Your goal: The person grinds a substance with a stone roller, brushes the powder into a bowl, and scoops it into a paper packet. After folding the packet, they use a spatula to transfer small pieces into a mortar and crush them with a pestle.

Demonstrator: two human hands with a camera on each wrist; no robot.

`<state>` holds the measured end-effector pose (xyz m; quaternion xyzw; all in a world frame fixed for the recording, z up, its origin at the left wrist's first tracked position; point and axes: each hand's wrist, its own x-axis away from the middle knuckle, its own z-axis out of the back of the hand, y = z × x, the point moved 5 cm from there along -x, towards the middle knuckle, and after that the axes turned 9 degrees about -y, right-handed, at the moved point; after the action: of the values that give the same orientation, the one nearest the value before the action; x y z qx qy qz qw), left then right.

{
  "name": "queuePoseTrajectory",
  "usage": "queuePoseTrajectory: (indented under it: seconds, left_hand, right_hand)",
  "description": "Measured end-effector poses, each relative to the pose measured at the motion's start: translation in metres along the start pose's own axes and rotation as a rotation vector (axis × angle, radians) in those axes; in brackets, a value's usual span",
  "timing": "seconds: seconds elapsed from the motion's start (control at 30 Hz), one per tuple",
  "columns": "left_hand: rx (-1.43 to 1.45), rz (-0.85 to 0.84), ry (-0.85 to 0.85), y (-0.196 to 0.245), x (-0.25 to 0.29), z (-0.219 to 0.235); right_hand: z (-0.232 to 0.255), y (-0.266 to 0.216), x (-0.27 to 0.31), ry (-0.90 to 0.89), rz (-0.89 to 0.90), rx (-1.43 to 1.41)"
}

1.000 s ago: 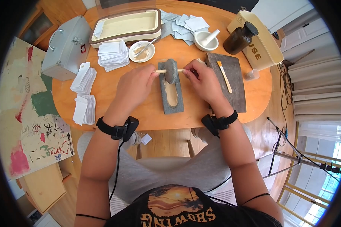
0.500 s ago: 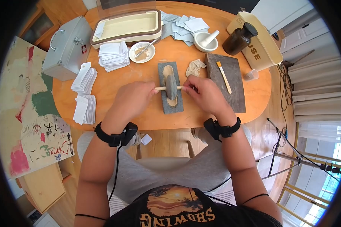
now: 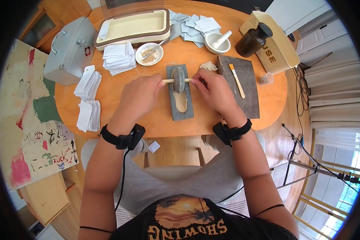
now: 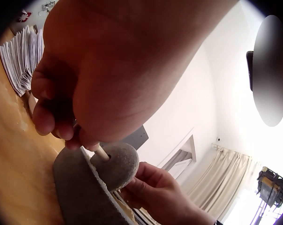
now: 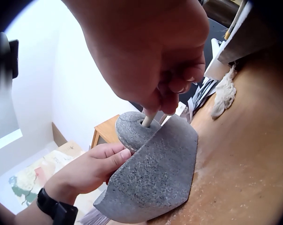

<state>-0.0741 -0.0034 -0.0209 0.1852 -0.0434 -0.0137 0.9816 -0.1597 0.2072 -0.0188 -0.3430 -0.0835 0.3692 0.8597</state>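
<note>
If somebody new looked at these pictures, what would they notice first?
Probably the round stone wheel, standing on edge in the groove of a stone trough with tan powder, near the front middle of the table. The left hand and right hand pinch its wooden rod, one on each side. Next, maybe the dark bottle, at the back right.

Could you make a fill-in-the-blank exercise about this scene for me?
Of the near and far ends of the trough, the wheel is closer to the ____.
The left hand and right hand grip the rod; wheels on it number ____.
The pestle rests in a mortar coloured ____.
The jar has a lid coloured ____.

Missing: far; one; white; black.
</note>
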Motion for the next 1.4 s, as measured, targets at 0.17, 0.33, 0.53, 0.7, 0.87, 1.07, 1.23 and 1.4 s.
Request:
queuePoseTrajectory:
  seconds: [0.17, 0.33, 0.53, 0.7, 0.87, 1.07, 1.23, 1.4]
  left_hand:
    - [0.015, 0.008, -0.129, 0.005, 0.014, -0.003]
    - [0.062, -0.03, -0.191, 0.014, 0.028, -0.002]
    - [0.058, -0.009, -0.152, 0.011, 0.016, -0.006]
    - [0.061, 0.003, -0.004, 0.003, 0.005, -0.003]
    - [0.036, 0.008, -0.127, 0.01, 0.016, -0.002]
    - [0.071, -0.001, -0.259, 0.016, 0.031, -0.001]
    - [0.09, -0.001, -0.233, 0.012, 0.019, -0.005]
    - [0.058, 0.046, -0.088, 0.0, 0.0, -0.004]
  right_hand:
    - [0.0, -0.004, 0.015, -0.116, -0.028, -0.02]
    - [0.001, -0.01, 0.032, -0.188, 0.008, -0.051]
    - [0.0, -0.004, 0.017, -0.118, 0.005, -0.056]
    - [0.0, -0.003, 0.005, -0.018, -0.041, 0.011]
    - [0.001, -0.008, 0.019, -0.119, -0.077, 0.008]
    - [0.002, -0.015, 0.038, -0.16, 0.013, -0.046]
    - [0.0, -0.007, 0.025, -0.152, -0.01, -0.06]
    - [-0.002, 0.0, 0.005, 0.012, -0.014, -0.028]
